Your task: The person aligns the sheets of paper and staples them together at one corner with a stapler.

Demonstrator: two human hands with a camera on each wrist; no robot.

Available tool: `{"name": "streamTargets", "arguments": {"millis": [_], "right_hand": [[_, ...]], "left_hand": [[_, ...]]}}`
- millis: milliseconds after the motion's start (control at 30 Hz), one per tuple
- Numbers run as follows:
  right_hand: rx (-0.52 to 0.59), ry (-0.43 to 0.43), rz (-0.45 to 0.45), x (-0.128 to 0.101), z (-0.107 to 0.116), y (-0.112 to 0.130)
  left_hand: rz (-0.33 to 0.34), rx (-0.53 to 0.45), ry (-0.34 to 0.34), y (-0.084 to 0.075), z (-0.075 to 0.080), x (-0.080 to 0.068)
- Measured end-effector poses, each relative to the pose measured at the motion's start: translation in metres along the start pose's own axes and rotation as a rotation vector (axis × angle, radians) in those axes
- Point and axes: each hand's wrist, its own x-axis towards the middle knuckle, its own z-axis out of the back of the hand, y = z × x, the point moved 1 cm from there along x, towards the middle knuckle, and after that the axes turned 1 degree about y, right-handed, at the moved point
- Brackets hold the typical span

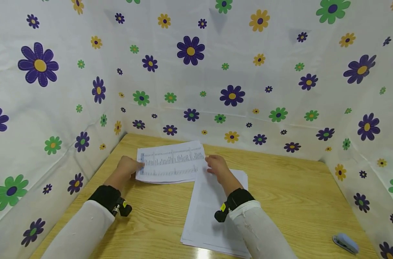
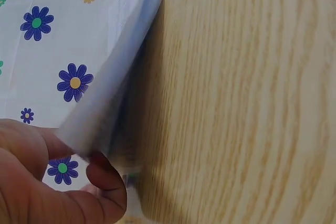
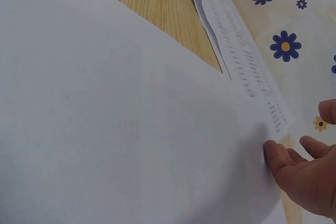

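Your left hand pinches the printed sheets by their left edge; your right hand, thumb apart, touches the blank sheets spreading below its fingers. Beyond both, flowered cloth rises. Rightward of those fingers, tabletop stretches past a stapler.

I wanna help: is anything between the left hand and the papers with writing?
Nothing visible: the left hand pinches the printed papers at their left end. The pale blue stapler lies well away, far to the right.
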Motion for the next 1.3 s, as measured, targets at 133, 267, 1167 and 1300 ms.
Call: {"name": "streamTargets", "arguments": {"millis": [133,267,1167,1300], "right_hand": [[-0.002,0.005,0.001,0.0,-0.001,0.0],[-0.011,0.001,0.003,0.001,-0.002,0.0],[-0.069,-0.009,0.032,0.001,-0.007,0.0],[-0.069,-0.013,0.038,0.001,-0.008,0.0]], "left_hand": [[-0.008,0.018,0.003,-0.001,-0.001,-0.002],[-0.048,0.049,-0.008,-0.001,0.0,-0.004],[-0.188,-0.21,-0.075,-0.01,0.03,0.0],[-0.194,-0.195,-0.016,-0.012,0.026,0.001]]}}
